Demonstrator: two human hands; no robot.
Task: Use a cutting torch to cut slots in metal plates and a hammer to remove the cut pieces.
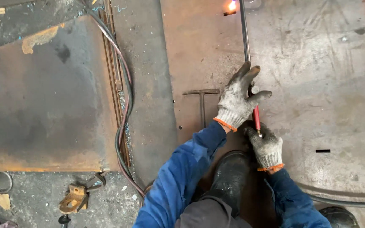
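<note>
My left hand (236,101), in a grey knit glove with an orange cuff, is wrapped around the long thin metal cutting torch with a red handle section (246,42), fingers curled over the tube, thumb sticking out right. My right hand (268,147), same glove type, is closed around the torch's lower end just below the red part. The torch runs nearly straight up from my hands across the rusty brown steel plate (317,84); it is a slim grey tube, red near my grip, and ends at a bright orange-white flame spot (232,6) at the top edge, beside a short dark cut slot. A rusty T-shaped metal tool (202,101) lies flat on the plate just left of my left hand. Another small dark slot (322,150) sits right of my right hand. My black boot (229,177) rests on the plate between my blue sleeves. Dark twin hoses (123,93) run down the gap left of the plate. A yellowish rusty metal bracket (73,199) lies on the floor lower left. No labels or packages visible.
</note>
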